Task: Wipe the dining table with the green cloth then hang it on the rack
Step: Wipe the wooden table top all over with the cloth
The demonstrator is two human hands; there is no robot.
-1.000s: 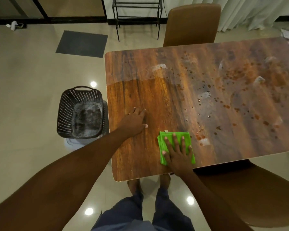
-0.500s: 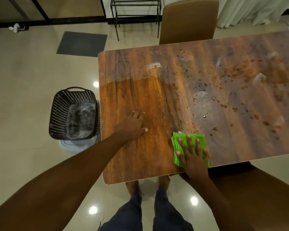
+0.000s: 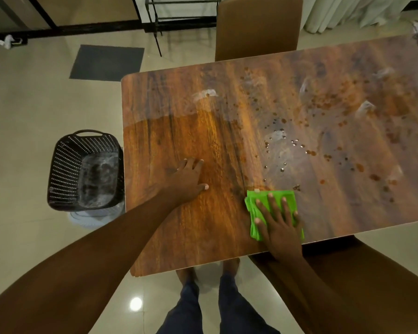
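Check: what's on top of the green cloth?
The right hand presses flat on the folded green cloth, fingers straight. Brown wooden table beneath the cloth is covered, unseen.

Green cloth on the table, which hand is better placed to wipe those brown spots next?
The right hand. It presses flat on the green cloth, just short of the brown spots. The left hand rests bare on the table, farther from them.

A home dining room: wooden desk [image 3: 203, 225], padded chairs [image 3: 257, 25], tiled floor [image 3: 34, 104], curtains [image 3: 348, 13], doormat [image 3: 106, 62].
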